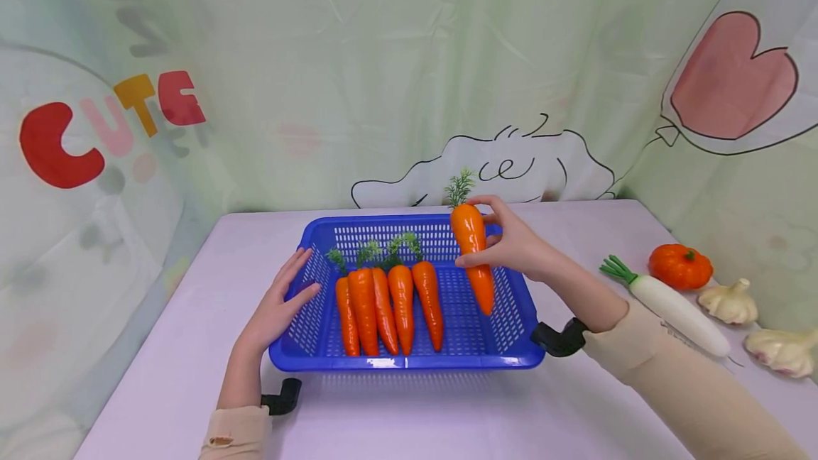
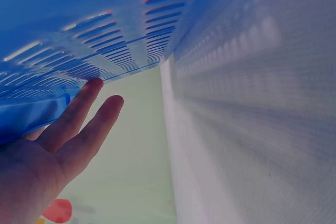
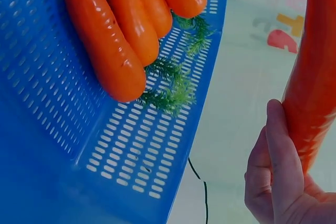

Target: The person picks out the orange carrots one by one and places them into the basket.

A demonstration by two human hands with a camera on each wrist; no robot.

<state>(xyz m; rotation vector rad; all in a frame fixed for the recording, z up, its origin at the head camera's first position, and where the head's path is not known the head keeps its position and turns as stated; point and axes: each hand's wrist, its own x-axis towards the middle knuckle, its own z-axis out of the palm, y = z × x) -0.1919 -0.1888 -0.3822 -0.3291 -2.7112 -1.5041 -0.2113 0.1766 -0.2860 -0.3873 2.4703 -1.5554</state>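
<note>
A blue plastic basket (image 1: 409, 363) with slotted walls stands on the table. Several orange carrots (image 1: 401, 304) with green tops lie side by side in its left and middle part. Over the basket's right side, my right hand (image 1: 514, 243) grips another carrot (image 1: 471, 240) between thumb and fingers, its leafy end up and its tip slanting down to the right. At the left rim is my left hand (image 1: 277, 307), its thumb reaching over the edge and its other fingers along the outside. In the left wrist view, two straight fingers (image 2: 86, 135) extend beside the slotted wall.
To the right lie a white radish (image 1: 680, 311) with green stems, a small orange pumpkin (image 1: 680, 266) and two garlic bulbs (image 1: 728, 302). A printed curtain (image 1: 287, 55) hangs behind the table (image 1: 179, 368). Black wrist mounts (image 1: 559, 338) sit on both forearms.
</note>
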